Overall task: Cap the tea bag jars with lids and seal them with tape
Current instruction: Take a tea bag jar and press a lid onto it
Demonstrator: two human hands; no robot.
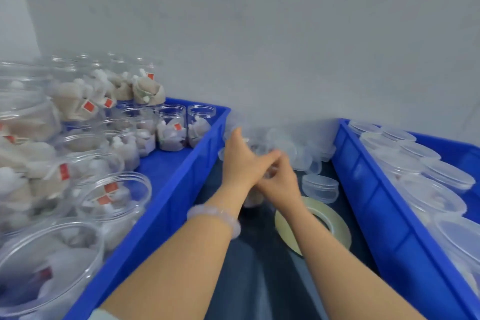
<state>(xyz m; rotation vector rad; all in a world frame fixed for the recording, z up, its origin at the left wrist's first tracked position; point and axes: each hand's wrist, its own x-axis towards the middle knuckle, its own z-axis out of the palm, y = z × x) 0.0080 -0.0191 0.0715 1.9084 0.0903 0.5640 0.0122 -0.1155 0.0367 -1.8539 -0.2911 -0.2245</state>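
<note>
Both my hands meet over a clear tea bag jar (252, 199) on the dark table between two blue bins; the jar is mostly hidden and blurred. My left hand (240, 161) wraps over its top, thumb pointing away from me. Just to the right, my right hand (281, 183) has its fingers curled against the same top, touching the left fingers. A roll of clear tape (335, 228) lies flat under my right wrist. One loose clear lid (320, 188) sits to the right of my hands, and more lids (298, 148) are heaped behind them.
The blue bin (179, 189) on the left holds several open jars of tea bags (171, 128), some stacked. Several capped jars (428, 189) stand in the blue bin (368, 189) on the right. A grey wall closes off the back.
</note>
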